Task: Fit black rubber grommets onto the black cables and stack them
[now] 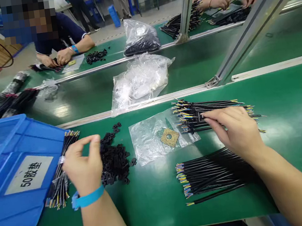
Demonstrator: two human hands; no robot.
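Green belting [290, 139] fills the lower half of the view, and both bare hands work over it. The left hand [83, 166], at 11 o'clock, is raised with its fingers curled and thumb and forefinger arched toward each other, a gap showing between their tips; I cannot tell whether it holds anything small. A turquoise wristband [88, 198] circles that wrist. Just beneath this hand lies a left bundle of black cables [61, 178] with coloured wire ends, fanned toward 8 o'clock beside a blue plastic crate [14, 171] at 10 o'clock, whose white label [28, 173] reads 50 and 2 Chinese characters. A loose heap of black rubber grommets [114, 160] sits just right of the left hand. At 1 o'clock, the right hand [234, 131] is closed on the upper bundle of black cables [209, 114], its fingers pressed down among the wires. Below it, at 2 o'clock, a lower bundle of black cables [212, 175] lies apart on the belt. Between the hands rests a clear plastic bag [150, 139] with a square cork gasket [169, 137] on top. Beyond an aluminium rail [138, 103], 2 co-workers handle similar cables at a further belt, at 11 and 1 o'clock, their hands [57, 58] [222, 1] busy at their own bundles.
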